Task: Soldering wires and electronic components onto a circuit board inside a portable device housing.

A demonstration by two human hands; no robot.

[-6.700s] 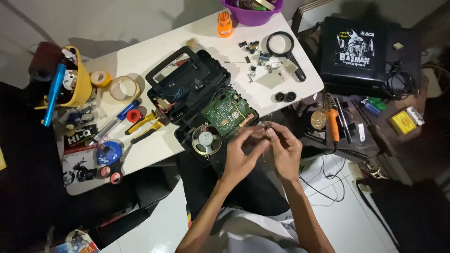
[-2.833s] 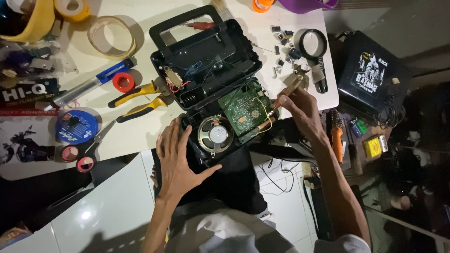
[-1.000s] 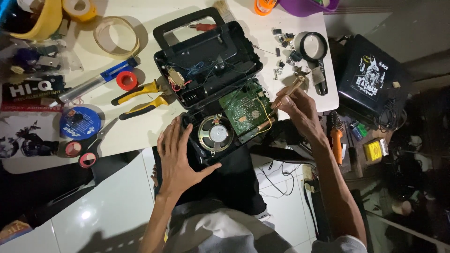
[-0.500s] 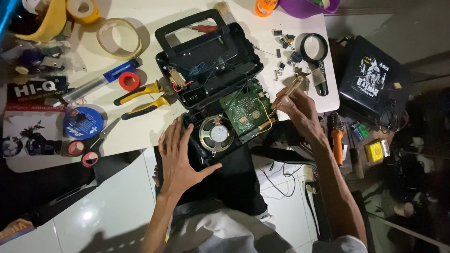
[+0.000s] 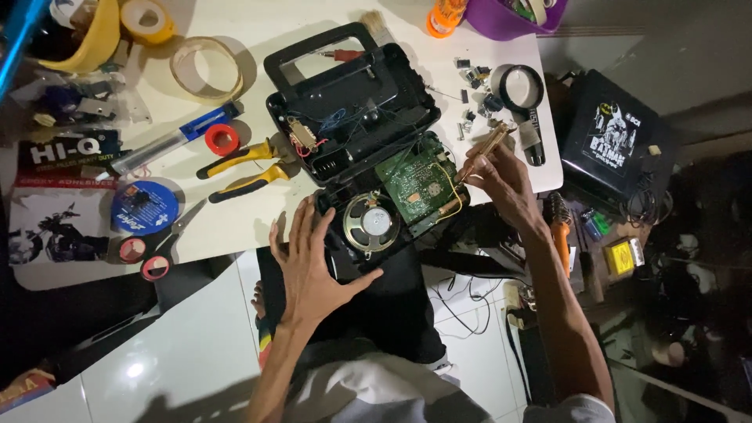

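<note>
- Head view: black plastic radio casing lies opened on the white table, round speaker and green circuit board exposed.
- Left hand, fingers spread flat, braces the casing's near edge.
- Right hand pinches a wooden-handled soldering iron beside the board; casing not yet closed.

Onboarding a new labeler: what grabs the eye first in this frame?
The opened black radio at the table's middle, its green circuit board and round speaker bared. The left hand lies flat beside the speaker; the right hand holds a wooden-handled tool at the board's edge. Yellow-handled pliers lie left of it.
</note>
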